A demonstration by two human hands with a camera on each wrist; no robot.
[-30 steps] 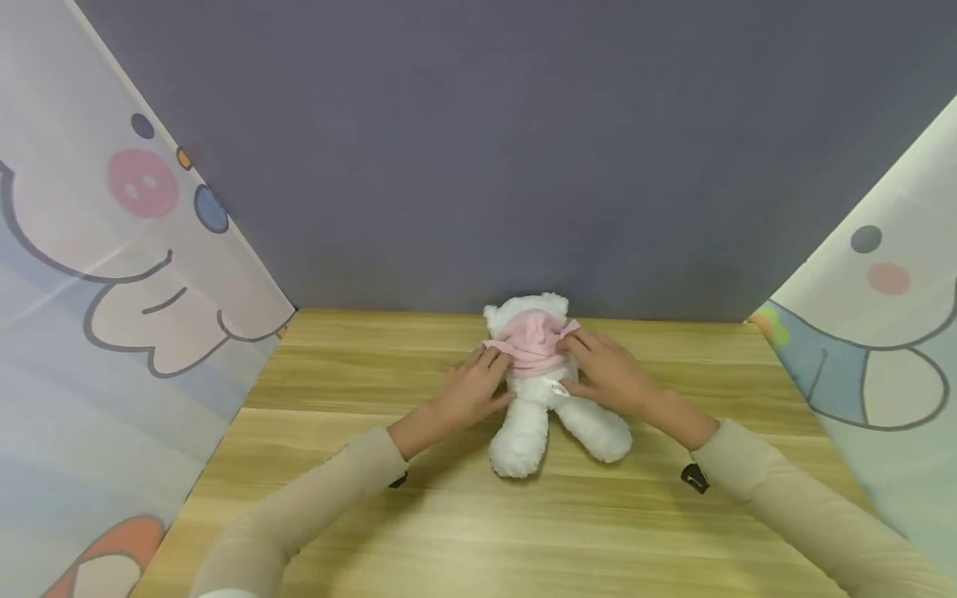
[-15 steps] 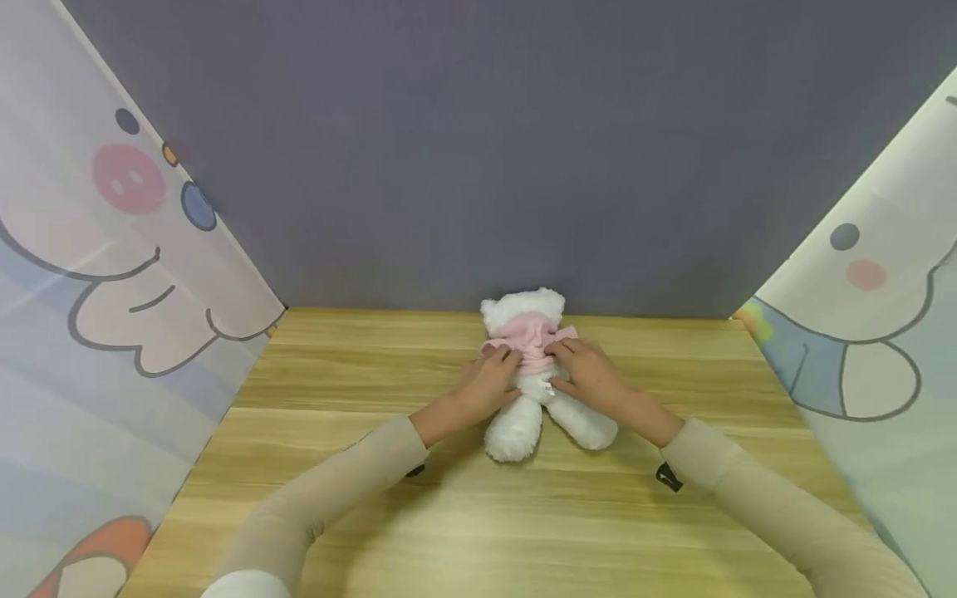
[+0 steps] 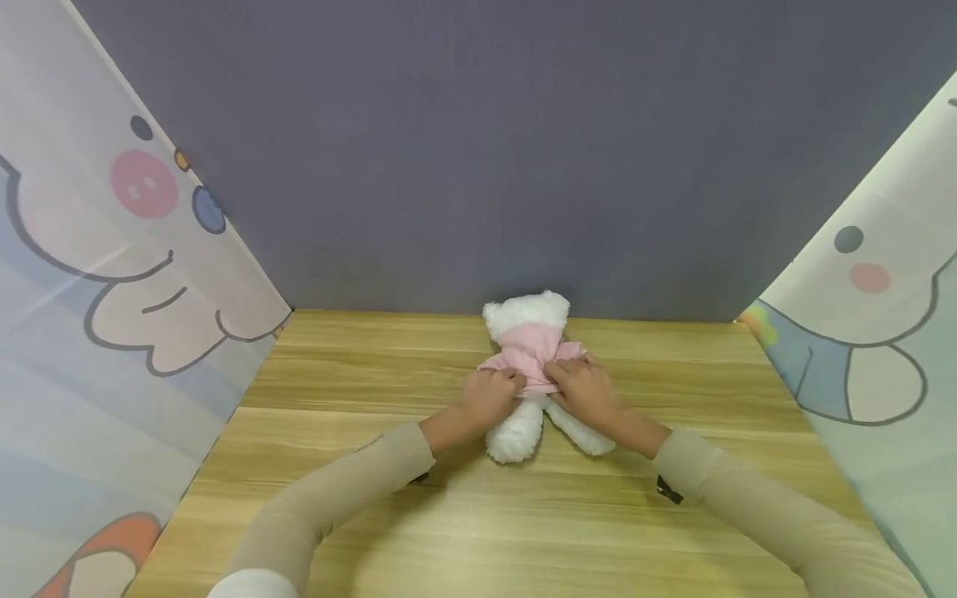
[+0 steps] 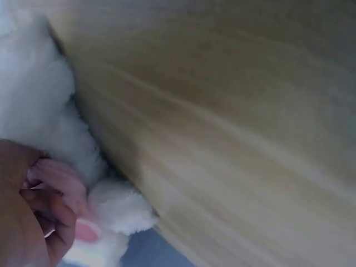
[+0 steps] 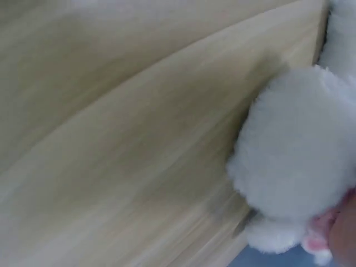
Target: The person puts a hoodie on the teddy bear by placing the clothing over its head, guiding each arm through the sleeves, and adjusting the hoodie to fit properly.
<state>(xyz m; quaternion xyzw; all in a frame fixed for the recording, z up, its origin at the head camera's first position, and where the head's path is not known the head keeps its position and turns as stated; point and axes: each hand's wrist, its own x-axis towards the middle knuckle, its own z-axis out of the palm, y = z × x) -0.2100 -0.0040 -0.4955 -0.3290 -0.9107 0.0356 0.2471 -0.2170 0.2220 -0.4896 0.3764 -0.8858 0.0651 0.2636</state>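
hem held at both sides; uneven pull the main risk

white plush toy [image 3: 527, 312] lies toward the far edge of the surface [image 3: 478, 531], head end near the dark panel [image 3: 478, 166], legs [image 3: 516, 436] spread toward the near side. pink shirt [image 3: 532, 347] is on its torso, hem near the tops of the legs.

left hand [image 3: 489, 398]: grip clamped on the hem; left wrist view shows fingers [image 4: 62, 219] curled round pink cloth. right hand [image 3: 587, 390]: grip likewise clamped on the hem, going by the head view; the right wrist view cuts most of it off.

risks, as judged:
- uneven pull. if one side is drawn harder, the shirt would probably twist and the hem sit crooked.
- bunching. fluffy pile likely drags on the cloth, so the hem could roll up instead of lying flat.
- sliding. nothing but the hands seems to steady the toy; a strong tug may drag it along the surface.
- caught pile. fingertips may be nipping plush along with cloth; cannot tell, contact hidden.
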